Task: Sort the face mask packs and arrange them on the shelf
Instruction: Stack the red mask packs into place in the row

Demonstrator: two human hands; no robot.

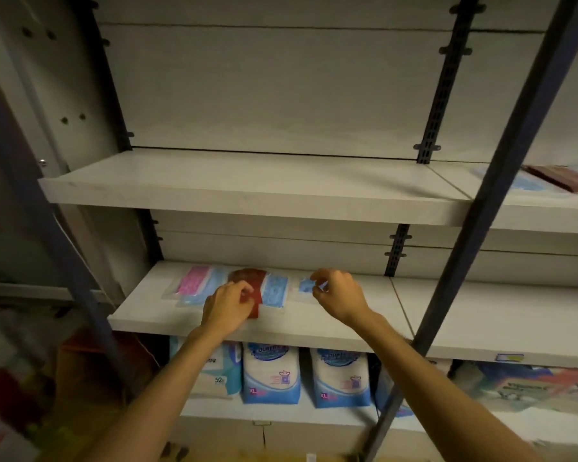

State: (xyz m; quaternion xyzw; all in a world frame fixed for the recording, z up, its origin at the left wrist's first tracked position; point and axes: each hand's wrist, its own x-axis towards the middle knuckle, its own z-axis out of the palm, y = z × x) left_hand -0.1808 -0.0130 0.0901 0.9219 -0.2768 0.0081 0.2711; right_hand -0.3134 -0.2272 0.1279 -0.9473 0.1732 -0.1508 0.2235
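Head view: left hand (pixel 227 303) pinches maroon pack (pixel 251 283); right hand (pixel 339 293) pinches blue pack (pixel 305 285).

this looks like a shop, or its stockroom. tall white retail shelving (pixel 254 191) runs across the view, with flat white boards hung on dark slotted metal uprights (pixel 439 95) against pale back panels. sealed face mask packs in pink, dark red and blue (pixel 234 285) lie in a row along the left part of the middle shelf. below it stand white and blue bagged packs marked xl (pixel 271 375), side by side like stock. a small yellow and blue price label (pixel 509 357) sits on the front edge of the middle shelf at the right.
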